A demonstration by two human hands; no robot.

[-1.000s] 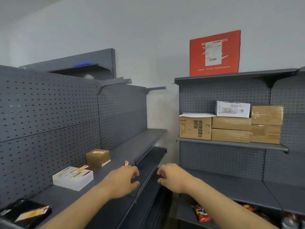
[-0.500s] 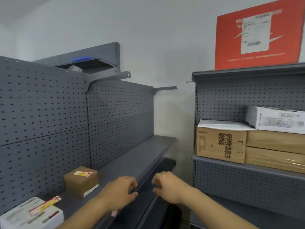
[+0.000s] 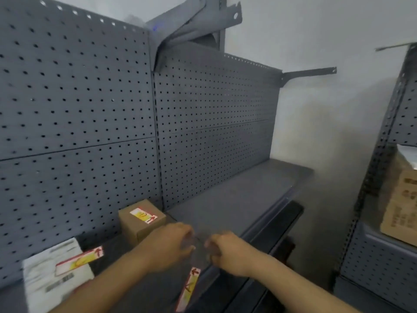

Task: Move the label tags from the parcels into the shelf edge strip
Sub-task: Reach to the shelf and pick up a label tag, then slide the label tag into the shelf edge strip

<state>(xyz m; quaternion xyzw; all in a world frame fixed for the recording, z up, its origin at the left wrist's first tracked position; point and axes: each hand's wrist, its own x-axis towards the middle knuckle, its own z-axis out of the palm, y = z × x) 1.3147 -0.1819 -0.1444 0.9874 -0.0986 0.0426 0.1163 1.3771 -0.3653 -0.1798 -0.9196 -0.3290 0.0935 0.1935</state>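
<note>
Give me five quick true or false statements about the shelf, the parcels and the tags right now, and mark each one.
1. A tag lies on top of the brown box. True.
2. The white parcel has no tag. False: a red and yellow tag lies across it.
3. Both hands are at the shelf's front edge. True: left hand, right hand.
4. The back panel is solid. False: it is perforated.
5. A tag sits along the front edge. True.
</note>
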